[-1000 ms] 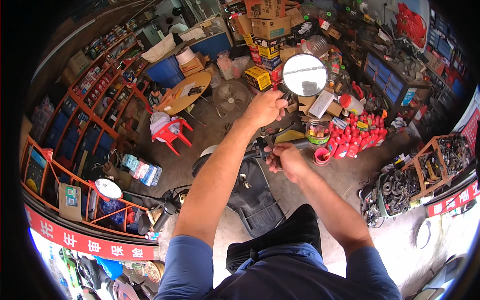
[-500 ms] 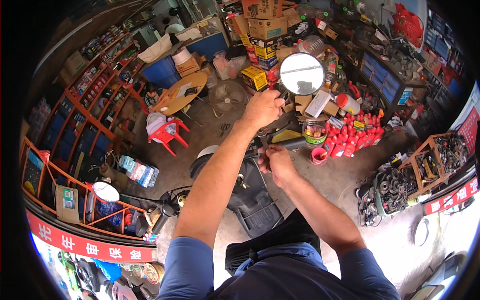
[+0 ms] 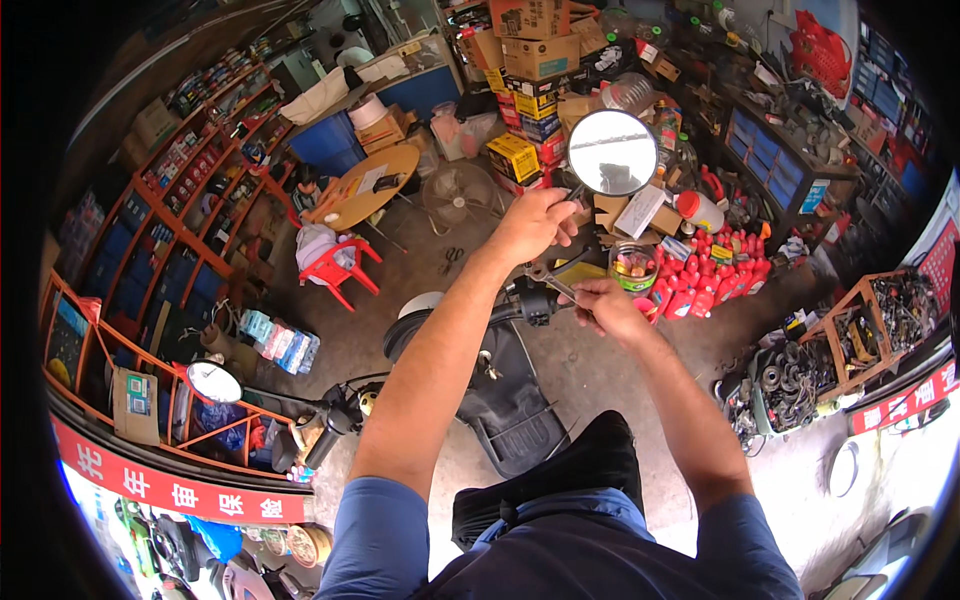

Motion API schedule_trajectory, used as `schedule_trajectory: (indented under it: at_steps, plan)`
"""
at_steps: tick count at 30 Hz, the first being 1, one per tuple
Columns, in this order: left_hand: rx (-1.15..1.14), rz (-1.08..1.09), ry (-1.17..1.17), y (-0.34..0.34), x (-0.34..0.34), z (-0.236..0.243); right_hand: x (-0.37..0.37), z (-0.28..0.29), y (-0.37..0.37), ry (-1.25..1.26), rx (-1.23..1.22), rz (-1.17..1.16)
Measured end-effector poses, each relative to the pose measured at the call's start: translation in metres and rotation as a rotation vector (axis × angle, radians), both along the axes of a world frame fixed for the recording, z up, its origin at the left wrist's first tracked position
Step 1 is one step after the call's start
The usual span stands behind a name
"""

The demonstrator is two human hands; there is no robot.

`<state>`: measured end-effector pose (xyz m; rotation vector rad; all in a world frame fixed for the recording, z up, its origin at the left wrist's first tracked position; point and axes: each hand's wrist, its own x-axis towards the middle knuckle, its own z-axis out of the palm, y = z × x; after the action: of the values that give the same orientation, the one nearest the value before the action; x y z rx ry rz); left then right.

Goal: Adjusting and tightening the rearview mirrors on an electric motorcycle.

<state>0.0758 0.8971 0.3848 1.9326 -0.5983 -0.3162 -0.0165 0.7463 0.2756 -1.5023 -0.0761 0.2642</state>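
The round right mirror (image 3: 612, 152) of a scooter stands above its handlebar (image 3: 532, 302). My left hand (image 3: 538, 222) is closed around the mirror's stem, just below the glass. In my right hand (image 3: 610, 308) is a wrench (image 3: 556, 284), its handle end between curled fingers. The wrench's head lies at the base of the stem, above the handlebar. Whether its jaws grip the nut is too small to tell. Below my arms is the scooter's dark footboard (image 3: 512, 425), and the left mirror (image 3: 213, 382) stands at the other handlebar end.
Red bottles (image 3: 708, 275) and a clear tub (image 3: 632, 266) stand on the floor beyond my right hand. Stacked cartons (image 3: 540, 58), a fan (image 3: 458, 195) and a red plastic chair (image 3: 340, 270) are farther off. Orange shelving (image 3: 180, 235) lines the left; a parts rack (image 3: 850, 330) stands right.
My right hand has swung outward to the right and slightly up, turning the wrench from upright to slanted. The mirror and my left hand have shifted slightly right.
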Motion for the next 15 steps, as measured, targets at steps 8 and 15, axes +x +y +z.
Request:
schedule_trajectory:
  at_steps: [8, 15]
  plan:
    - [-0.004, 0.006, -0.009, -0.001, 0.001, 0.001, 0.046, 0.008, -0.029, -0.018, -0.163, 0.201]
    - [0.007, -0.005, -0.033, 0.001, -0.001, 0.0, 0.06, 0.019, -0.033, -0.037, -0.158, 0.298]
